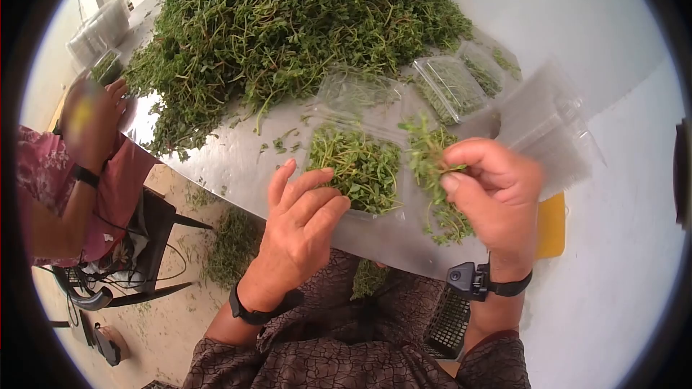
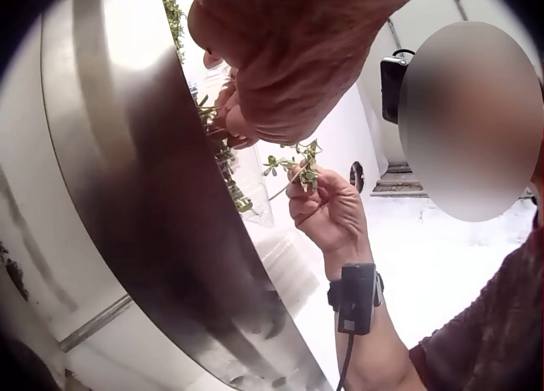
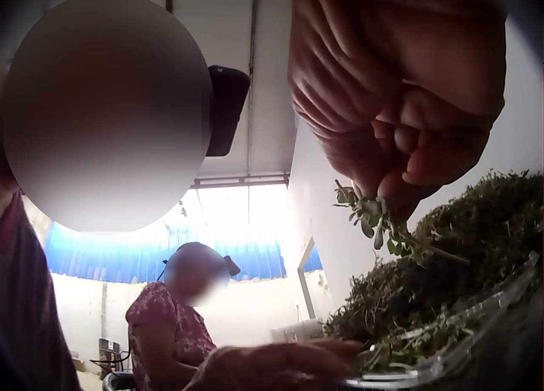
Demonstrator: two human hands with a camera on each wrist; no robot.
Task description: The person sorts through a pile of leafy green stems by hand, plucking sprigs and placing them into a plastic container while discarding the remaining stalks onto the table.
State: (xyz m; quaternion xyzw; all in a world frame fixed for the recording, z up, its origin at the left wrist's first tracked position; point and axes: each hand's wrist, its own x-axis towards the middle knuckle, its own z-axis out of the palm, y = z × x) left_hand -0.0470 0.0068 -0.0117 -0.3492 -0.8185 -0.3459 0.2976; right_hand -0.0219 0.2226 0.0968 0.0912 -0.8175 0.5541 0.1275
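Observation:
My right hand (image 1: 497, 184) pinches a small bunch of leafy green sprigs (image 1: 427, 155) between thumb and forefinger, just right of an open clear plastic clamshell box (image 1: 353, 97). Loose greens (image 1: 353, 173) fill the base of that box. At its left side is my left hand (image 1: 299, 220), fingers spread and lightly bent, with the fingertips right at the greens. In the right wrist view the pinched sprigs (image 3: 378, 225) hang below the fingers, over the box. The left wrist view shows the same sprigs held upright beside the left hand (image 2: 280, 68).
A large heap of greens (image 1: 295, 21) covers the back of the metal table (image 1: 238, 166). Filled clamshell boxes (image 1: 450, 86) stand at the right, beside stacked clear boxes (image 1: 551, 126). Another person (image 1: 79, 194) sits at the left. A yellow object (image 1: 551, 227) shows beneath my right hand.

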